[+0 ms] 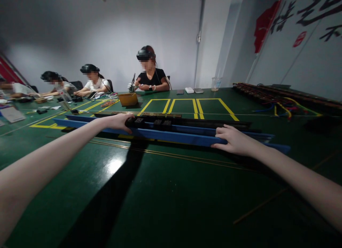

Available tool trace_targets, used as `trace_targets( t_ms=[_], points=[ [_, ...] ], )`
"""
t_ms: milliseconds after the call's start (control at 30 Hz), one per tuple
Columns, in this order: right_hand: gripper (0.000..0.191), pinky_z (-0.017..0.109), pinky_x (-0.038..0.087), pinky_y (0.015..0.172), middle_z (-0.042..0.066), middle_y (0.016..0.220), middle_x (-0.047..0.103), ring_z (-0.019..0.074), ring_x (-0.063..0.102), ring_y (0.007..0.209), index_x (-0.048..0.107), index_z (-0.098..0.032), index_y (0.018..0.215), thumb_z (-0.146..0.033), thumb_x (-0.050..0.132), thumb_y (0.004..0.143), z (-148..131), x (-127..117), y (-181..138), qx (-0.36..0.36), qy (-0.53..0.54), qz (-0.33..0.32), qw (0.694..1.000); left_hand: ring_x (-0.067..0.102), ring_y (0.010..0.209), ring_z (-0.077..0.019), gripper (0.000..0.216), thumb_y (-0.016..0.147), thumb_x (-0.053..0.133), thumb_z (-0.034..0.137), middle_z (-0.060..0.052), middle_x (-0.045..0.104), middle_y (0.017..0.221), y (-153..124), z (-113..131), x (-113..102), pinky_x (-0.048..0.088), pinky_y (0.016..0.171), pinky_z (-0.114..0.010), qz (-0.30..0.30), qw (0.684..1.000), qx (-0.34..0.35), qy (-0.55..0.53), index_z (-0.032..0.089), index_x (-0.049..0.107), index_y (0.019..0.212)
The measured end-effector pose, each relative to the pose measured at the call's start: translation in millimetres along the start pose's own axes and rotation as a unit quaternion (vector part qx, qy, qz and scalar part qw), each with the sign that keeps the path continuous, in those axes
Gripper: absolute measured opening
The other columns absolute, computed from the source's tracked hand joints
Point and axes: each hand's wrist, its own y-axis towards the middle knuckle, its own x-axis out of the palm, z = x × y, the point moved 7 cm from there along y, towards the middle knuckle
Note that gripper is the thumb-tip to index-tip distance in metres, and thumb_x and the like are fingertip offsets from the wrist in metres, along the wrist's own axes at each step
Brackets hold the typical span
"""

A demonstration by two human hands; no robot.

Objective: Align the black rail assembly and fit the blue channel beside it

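A long blue rail lies crosswise before me on the green table, with a second blue strip behind it. Small black blocks sit along the middle, between the blue strips. My left hand is closed over the rail's left part, thumb on the near side, beside a black block. Its far fingertips are partly hidden. Farther right, my right hand grips the near rail, fingers over the top edge and thumb below. Thin brass-coloured rods lie on the near side of the rail.
Yellow tape outlines mark the green table behind the rails. A yellow-brown box stands at back left. Long dark strips with coloured wires lie at right. A cup stands at the far edge. Several people sit opposite.
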Motion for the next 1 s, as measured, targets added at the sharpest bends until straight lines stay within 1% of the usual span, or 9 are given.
trace_targets(
  t_ms=[200,367,567,667,733,767,800,867,1000],
  points=[
    [0.048,0.053,0.035,0.101,0.008,0.088,0.065,0.0218,0.062,0.084,0.071,-0.018,0.081,-0.059,0.047,0.089,3.2,5.0,-4.2,-0.013,-0.022,-0.003,1.0,0.061,0.101,-0.0294,0.089,0.058,0.07,0.059,-0.012,0.063,0.117,3.1,1.2,15.7,0.048,0.086,-0.035,-0.009,1.0,-0.006,-0.016,0.013,0.046,0.13],
    [0.045,0.053,0.033,0.102,0.008,0.091,0.067,0.0228,0.062,0.088,0.073,-0.019,0.086,-0.056,0.048,0.09,5.2,8.7,-6.4,-0.019,-0.032,0.012,0.999,0.062,0.099,-0.0289,0.082,0.061,0.069,0.056,-0.012,0.063,0.116,-2.2,4.4,16.5,0.051,0.083,-0.035,0.002,0.999,-0.021,-0.031,0.016,0.049,0.129],
    [0.045,0.052,0.034,0.101,0.007,0.083,0.066,0.0222,0.061,0.083,0.07,-0.019,0.079,-0.056,0.048,0.09,2.3,8.0,-7.2,-0.025,-0.05,0.012,0.998,0.063,0.093,-0.0278,0.075,0.065,0.066,0.061,-0.01,0.063,0.114,-8.1,7.0,22.1,0.052,0.08,-0.037,0.017,0.998,-0.009,-0.059,0.018,0.051,0.125],
    [0.043,0.052,0.035,0.101,0.007,0.081,0.066,0.0221,0.061,0.081,0.068,-0.018,0.077,-0.054,0.048,0.09,-1.0,5.7,-9.2,-0.025,-0.065,0.028,0.997,0.059,0.103,-0.0287,0.068,0.072,0.061,0.061,-0.011,0.06,0.115,-24.0,10.5,19.3,0.049,0.091,-0.039,0.103,0.993,-0.003,-0.051,0.017,0.05,0.123],
    [0.041,0.052,0.035,0.101,0.007,0.081,0.067,0.0221,0.061,0.079,0.067,-0.018,0.078,-0.052,0.049,0.09,-2.3,4.9,-11.3,-0.023,-0.074,0.042,0.996,0.055,0.11,-0.0277,0.058,0.082,0.051,0.059,-0.011,0.056,0.12,-45.3,8.0,16.1,0.045,0.098,-0.039,0.186,0.982,-0.009,-0.037,0.017,0.049,0.122],
    [0.04,0.052,0.035,0.101,0.007,0.08,0.067,0.0222,0.061,0.079,0.067,-0.018,0.078,-0.052,0.049,0.09,-2.4,5.1,-12.5,-0.021,-0.08,0.047,0.995,0.054,0.111,-0.0261,0.052,0.087,0.045,0.055,-0.012,0.054,0.122,-57.3,3.8,17.8,0.044,0.098,-0.038,0.207,0.978,-0.017,-0.031,0.016,0.047,0.122],
    [0.039,0.052,0.035,0.102,0.008,0.08,0.067,0.0224,0.061,0.079,0.066,-0.018,0.079,-0.051,0.048,0.09,-2.6,5.4,-13.6,-0.02,-0.086,0.052,0.995,0.052,0.113,-0.0245,0.046,0.091,0.041,0.051,-0.012,0.052,0.124,-67.9,-0.7,23.9,0.042,0.1,-0.036,0.196,0.98,-0.014,-0.02,0.016,0.046,0.121],
    [0.039,0.052,0.035,0.103,0.008,0.081,0.066,0.0231,0.061,0.08,0.066,-0.017,0.081,-0.05,0.048,0.091,-3.8,5.6,-15.6,-0.018,-0.097,0.06,0.993,0.055,0.104,-0.0225,0.037,0.093,0.038,0.046,-0.01,0.054,0.118,-87.3,-17.4,39.1,0.042,0.098,-0.035,0.152,0.988,-0.028,0.004,0.017,0.05,0.112],
    [0.035,0.049,0.036,0.104,0.009,0.087,0.066,0.0235,0.061,0.085,0.065,-0.015,0.09,-0.045,0.047,0.093,-22.2,-7.2,-17.1,-0.03,-0.101,0.109,0.988,0.055,0.106,-0.0262,0.041,0.093,0.038,0.046,-0.011,0.055,0.12,-111.8,-51.2,65.9,0.04,0.1,-0.039,0.083,0.996,-0.037,0.002,0.017,0.057,0.114]
  ],
)
